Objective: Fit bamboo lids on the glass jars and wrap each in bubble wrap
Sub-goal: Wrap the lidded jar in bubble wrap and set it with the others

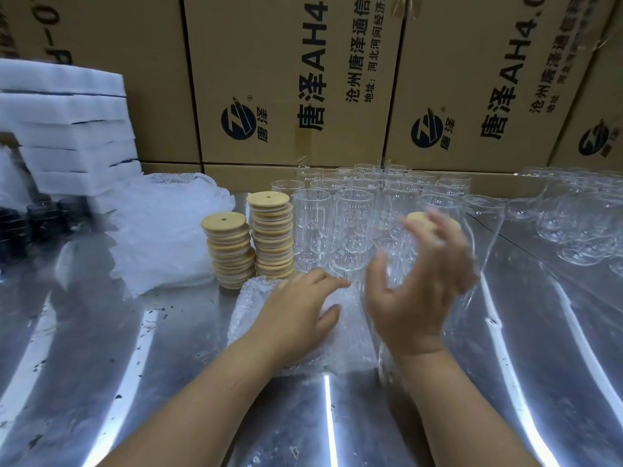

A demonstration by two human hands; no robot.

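Blur on right hand (414, 291), so grip is hard to read: fingers look curled round a jar (394, 274), held raised and tilted over the near-centre of the table (135, 365). A lid (428, 220) sits on the jar's far end, behind the fingertips. Left hand (296, 308) lies flat, fingers straight, pressing on bubble wrap (350, 335) spread on the table just left of the jar. Two lid stacks (269, 237) stand side by side just beyond the wrap. Unlidded jars (354, 210) cluster right of the stacks, other glassware (573, 217) far right. Wrap pile (161, 230) and foam sheets (67, 123) far left; cartons (286, 79) behind.
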